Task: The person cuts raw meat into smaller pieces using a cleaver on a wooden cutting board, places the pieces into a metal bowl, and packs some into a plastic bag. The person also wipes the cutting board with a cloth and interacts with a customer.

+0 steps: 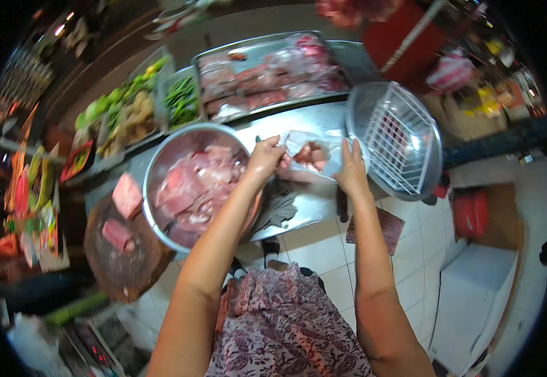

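A clear plastic bag (295, 139) with pinkish meat pieces (312, 156) inside is stretched between my hands over the metal table. My left hand (266, 158) is closed on the bag's left edge, fingers bent. My right hand (351, 168) holds the bag's right side, its fingers fairly straight and the thumb near the lower edge. Just left of my left hand stands a large metal basin (149, 210) heaped with raw meat slices (188, 182). A dark grey cloth (278, 208) lies on the table (308, 212) below the bag.
A round wooden chopping block (119, 270) bearing meat chunks is at the left. Behind are a metal tray (273, 108) of bagged meat and green vegetables (180, 100). A white wire rack (399, 141) lies over a large bowl (434, 160) at right. A dark-handled knife (342, 206) is at the table edge.
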The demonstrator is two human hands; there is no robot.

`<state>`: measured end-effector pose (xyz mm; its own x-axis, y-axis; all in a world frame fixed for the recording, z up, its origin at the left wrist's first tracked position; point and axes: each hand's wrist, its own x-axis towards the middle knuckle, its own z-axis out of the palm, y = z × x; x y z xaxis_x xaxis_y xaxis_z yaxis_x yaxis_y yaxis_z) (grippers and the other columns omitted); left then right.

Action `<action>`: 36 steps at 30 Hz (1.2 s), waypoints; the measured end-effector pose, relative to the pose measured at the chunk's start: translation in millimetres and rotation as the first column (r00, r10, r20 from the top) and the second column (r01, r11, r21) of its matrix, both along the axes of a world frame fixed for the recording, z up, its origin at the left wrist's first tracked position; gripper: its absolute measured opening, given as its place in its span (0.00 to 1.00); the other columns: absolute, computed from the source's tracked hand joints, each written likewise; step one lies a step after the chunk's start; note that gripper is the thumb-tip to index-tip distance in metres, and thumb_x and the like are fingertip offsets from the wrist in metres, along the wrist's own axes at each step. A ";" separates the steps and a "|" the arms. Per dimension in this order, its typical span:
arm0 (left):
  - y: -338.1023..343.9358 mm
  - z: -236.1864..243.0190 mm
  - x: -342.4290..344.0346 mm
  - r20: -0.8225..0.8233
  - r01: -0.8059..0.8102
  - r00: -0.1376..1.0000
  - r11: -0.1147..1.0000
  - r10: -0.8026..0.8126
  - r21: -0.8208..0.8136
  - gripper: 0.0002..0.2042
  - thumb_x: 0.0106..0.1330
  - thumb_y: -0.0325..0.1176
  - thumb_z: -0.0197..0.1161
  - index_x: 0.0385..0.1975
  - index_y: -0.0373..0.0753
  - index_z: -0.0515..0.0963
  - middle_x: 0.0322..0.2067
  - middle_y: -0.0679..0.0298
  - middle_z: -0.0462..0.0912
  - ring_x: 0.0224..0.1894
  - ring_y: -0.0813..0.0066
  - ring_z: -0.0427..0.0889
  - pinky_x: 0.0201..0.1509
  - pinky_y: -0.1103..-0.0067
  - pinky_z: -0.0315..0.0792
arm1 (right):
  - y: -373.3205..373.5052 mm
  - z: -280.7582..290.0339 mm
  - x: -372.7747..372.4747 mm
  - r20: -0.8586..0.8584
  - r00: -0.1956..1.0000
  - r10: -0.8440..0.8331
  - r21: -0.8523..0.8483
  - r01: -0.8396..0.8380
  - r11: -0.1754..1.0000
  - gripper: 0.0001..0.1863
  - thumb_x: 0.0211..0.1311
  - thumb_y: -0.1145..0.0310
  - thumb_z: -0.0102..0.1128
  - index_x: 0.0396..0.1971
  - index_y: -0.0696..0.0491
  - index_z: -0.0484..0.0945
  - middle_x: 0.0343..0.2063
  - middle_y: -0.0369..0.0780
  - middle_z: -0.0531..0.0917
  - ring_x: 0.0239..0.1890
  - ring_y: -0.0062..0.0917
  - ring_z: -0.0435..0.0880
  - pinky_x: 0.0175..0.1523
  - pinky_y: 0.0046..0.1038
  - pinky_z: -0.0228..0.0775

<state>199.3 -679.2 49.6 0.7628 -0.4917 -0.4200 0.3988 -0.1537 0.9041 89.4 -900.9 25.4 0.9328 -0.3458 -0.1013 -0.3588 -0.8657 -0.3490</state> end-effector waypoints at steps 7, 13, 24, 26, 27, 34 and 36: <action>28.9 -27.9 -33.7 0.594 -0.243 0.790 0.967 0.151 0.077 0.18 0.61 0.30 0.63 0.50 0.33 0.76 0.44 0.48 0.80 0.45 0.57 0.82 0.54 0.70 0.74 | 9.9 -19.9 5.4 0.203 0.969 -0.142 0.419 0.045 0.907 0.18 0.62 0.76 0.58 0.52 0.64 0.77 0.46 0.48 0.84 0.46 0.31 0.83 0.54 0.29 0.73; 161.9 -14.6 -49.4 0.903 -0.631 0.424 0.738 0.070 0.239 0.15 0.54 0.25 0.59 0.44 0.37 0.77 0.51 0.48 0.74 0.56 0.49 0.71 0.62 0.65 0.66 | 83.9 5.3 19.3 0.550 0.833 -0.056 0.312 -0.143 0.939 0.13 0.64 0.75 0.57 0.47 0.61 0.80 0.42 0.46 0.85 0.43 0.31 0.84 0.51 0.30 0.74; 464.4 -61.7 -77.4 0.412 -0.523 0.688 0.015 0.598 0.852 0.55 0.52 0.47 0.71 0.72 0.35 0.39 0.58 0.40 0.70 0.55 0.43 0.75 0.60 0.62 0.71 | 347.6 12.9 -18.0 0.437 0.672 0.598 0.345 -0.739 0.579 0.13 0.53 0.78 0.57 0.41 0.59 0.78 0.36 0.50 0.81 0.41 0.46 0.80 0.47 0.42 0.72; 479.4 -72.5 -73.3 0.370 -0.551 0.663 0.090 0.651 0.829 0.53 0.49 0.44 0.70 0.72 0.36 0.42 0.55 0.42 0.74 0.55 0.46 0.78 0.59 0.64 0.72 | 371.8 17.8 -32.3 0.453 0.551 0.701 0.315 -0.834 0.452 0.12 0.52 0.78 0.60 0.38 0.57 0.78 0.33 0.47 0.80 0.40 0.43 0.79 0.46 0.40 0.73; 487.8 -77.2 -71.2 0.362 -0.535 0.681 0.095 0.636 0.839 0.52 0.49 0.44 0.70 0.72 0.38 0.45 0.55 0.43 0.75 0.55 0.47 0.78 0.59 0.64 0.72 | 375.6 19.1 -34.0 0.436 0.580 0.688 0.320 -0.814 0.484 0.11 0.52 0.78 0.60 0.38 0.58 0.78 0.33 0.46 0.80 0.40 0.43 0.80 0.45 0.39 0.73; 565.6 -86.9 -86.2 0.389 -0.654 0.706 0.756 0.592 0.037 0.20 0.68 0.31 0.57 0.60 0.40 0.72 0.52 0.60 0.81 0.54 0.73 0.79 0.56 0.76 0.71 | 244.7 -19.6 -33.3 0.419 0.898 0.136 0.321 -0.286 0.903 0.07 0.57 0.76 0.57 0.36 0.58 0.79 0.34 0.47 0.81 0.41 0.43 0.80 0.47 0.38 0.72; 581.1 -81.4 -98.8 0.476 -0.588 0.783 0.223 0.401 0.778 0.30 0.53 0.32 0.67 0.60 0.43 0.71 0.47 0.57 0.84 0.51 0.60 0.82 0.57 0.73 0.72 | 171.9 -39.8 -53.4 0.394 0.919 -0.034 0.191 -0.045 0.981 0.07 0.59 0.75 0.56 0.36 0.58 0.79 0.35 0.48 0.81 0.41 0.44 0.80 0.49 0.39 0.71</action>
<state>100.4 -98.1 -31.8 0.7996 0.5691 -0.1916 0.5881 -0.6777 0.4414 36.0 -729.0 -14.4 0.9123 -0.3513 0.2105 -0.1532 -0.7694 -0.6201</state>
